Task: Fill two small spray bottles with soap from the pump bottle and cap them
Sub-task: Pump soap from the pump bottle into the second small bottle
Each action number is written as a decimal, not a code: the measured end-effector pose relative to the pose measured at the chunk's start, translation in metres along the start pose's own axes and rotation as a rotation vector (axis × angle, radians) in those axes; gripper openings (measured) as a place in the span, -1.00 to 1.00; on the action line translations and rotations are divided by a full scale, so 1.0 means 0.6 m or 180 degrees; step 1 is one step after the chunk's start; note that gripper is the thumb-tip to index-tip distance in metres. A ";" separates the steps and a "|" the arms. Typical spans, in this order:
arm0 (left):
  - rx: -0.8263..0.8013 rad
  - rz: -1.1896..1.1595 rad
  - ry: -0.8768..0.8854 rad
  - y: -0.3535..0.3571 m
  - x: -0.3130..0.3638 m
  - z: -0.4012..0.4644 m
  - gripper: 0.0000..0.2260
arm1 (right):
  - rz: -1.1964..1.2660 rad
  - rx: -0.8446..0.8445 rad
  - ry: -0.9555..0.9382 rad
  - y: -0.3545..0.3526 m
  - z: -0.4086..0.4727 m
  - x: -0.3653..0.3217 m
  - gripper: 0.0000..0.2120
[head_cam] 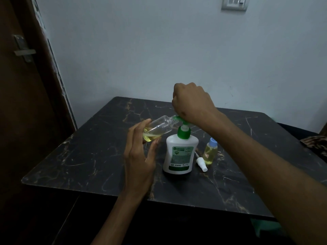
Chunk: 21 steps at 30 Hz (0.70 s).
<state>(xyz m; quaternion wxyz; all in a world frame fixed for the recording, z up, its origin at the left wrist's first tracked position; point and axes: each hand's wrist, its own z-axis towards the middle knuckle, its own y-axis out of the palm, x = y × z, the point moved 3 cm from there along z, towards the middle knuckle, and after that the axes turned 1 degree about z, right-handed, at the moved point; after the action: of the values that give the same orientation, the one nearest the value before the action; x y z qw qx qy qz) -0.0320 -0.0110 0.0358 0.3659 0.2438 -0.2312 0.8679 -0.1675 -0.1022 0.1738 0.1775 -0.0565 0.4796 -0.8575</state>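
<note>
A white pump bottle (180, 154) with a green pump head stands mid-table. My right hand (192, 101) is closed over the pump head from above. My left hand (139, 154) holds a clear small spray bottle (157, 129) tilted on its side, its open mouth against the green nozzle; yellow soap pools in its lower end. A second small bottle (210, 152), full of yellow soap and closed with a blue cap, stands to the right of the pump bottle. A white spray cap (201, 162) lies on the table between them.
The dark marble-patterned table (88, 156) stands against a pale wall. A brown door with a metal latch (23, 50) is at the left. Patterned fabric (316, 142) shows at the right edge.
</note>
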 end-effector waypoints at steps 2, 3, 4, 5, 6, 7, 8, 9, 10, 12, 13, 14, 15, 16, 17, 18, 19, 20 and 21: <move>-0.0005 -0.0011 -0.0012 0.001 -0.002 -0.001 -0.53 | 0.0029 -0.0072 0.0006 0.005 -0.004 -0.001 -0.95; -0.0006 -0.0010 -0.0016 0.001 -0.002 -0.001 -0.53 | 0.0041 -0.0081 0.0017 0.007 -0.006 -0.002 -0.95; -0.0015 -0.0008 -0.0024 0.001 -0.002 -0.001 -0.53 | 0.0055 -0.0077 0.0036 0.008 -0.008 -0.001 -0.95; -0.0022 -0.0008 -0.0029 0.001 -0.003 -0.001 -0.53 | 0.0066 -0.0069 0.0050 0.008 -0.008 -0.001 -0.94; -0.0027 -0.0016 -0.0033 0.000 -0.003 -0.001 -0.53 | 0.0055 -0.0058 0.0045 0.007 -0.009 -0.001 -0.94; -0.0031 -0.0024 -0.0035 0.000 -0.003 -0.001 -0.53 | 0.0029 -0.0039 0.0026 0.006 -0.008 -0.001 -0.95; -0.0032 -0.0028 -0.0035 0.000 -0.002 -0.001 -0.53 | 0.0006 -0.0009 0.0006 0.003 -0.007 -0.001 -0.95; -0.0031 -0.0025 -0.0034 0.000 -0.002 -0.001 -0.53 | -0.0003 0.0042 -0.0012 -0.001 -0.006 -0.001 -0.94; -0.0033 -0.0019 -0.0035 0.000 -0.001 -0.001 -0.53 | 0.0000 0.0096 -0.0025 -0.003 -0.004 0.000 -0.93; -0.0031 -0.0004 -0.0033 0.000 0.000 -0.001 -0.53 | 0.0009 0.0127 -0.0028 -0.003 -0.003 0.002 -0.92; -0.0026 0.0005 -0.0029 0.000 -0.001 -0.001 -0.53 | 0.0027 0.0082 -0.0009 0.000 -0.003 0.003 -0.92; -0.0022 0.0014 -0.0031 0.000 -0.001 -0.001 -0.53 | 0.0058 0.0011 0.0024 0.004 -0.004 0.003 -0.92; -0.0018 0.0017 -0.0035 0.000 -0.001 -0.001 -0.53 | 0.0085 -0.0052 0.0055 0.008 -0.005 0.004 -0.92; -0.0015 0.0013 -0.0038 0.000 -0.001 -0.001 -0.53 | 0.0104 -0.0079 0.0072 0.011 -0.006 0.003 -0.93; -0.0016 0.0007 -0.0037 0.000 -0.001 -0.001 -0.53 | 0.0120 -0.0084 0.0085 0.012 -0.008 0.003 -0.93; -0.0019 0.0000 -0.0033 0.000 0.000 -0.001 -0.53 | 0.0128 -0.0085 0.0091 0.011 -0.009 0.003 -0.93; -0.0026 -0.0005 -0.0029 0.001 0.000 -0.001 -0.53 | 0.0112 -0.0079 0.0086 0.010 -0.009 0.003 -0.93; -0.0039 -0.0013 -0.0028 0.001 0.001 -0.001 -0.53 | 0.0080 -0.0066 0.0073 0.007 -0.009 0.003 -0.93; -0.0050 -0.0017 -0.0026 0.001 0.001 -0.001 -0.53 | 0.0050 -0.0046 0.0058 0.004 -0.007 0.004 -0.92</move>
<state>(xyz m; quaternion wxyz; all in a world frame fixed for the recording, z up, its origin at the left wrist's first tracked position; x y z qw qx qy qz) -0.0326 -0.0109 0.0356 0.3691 0.2451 -0.2388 0.8641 -0.1704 -0.1007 0.1695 0.1794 -0.0463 0.4878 -0.8531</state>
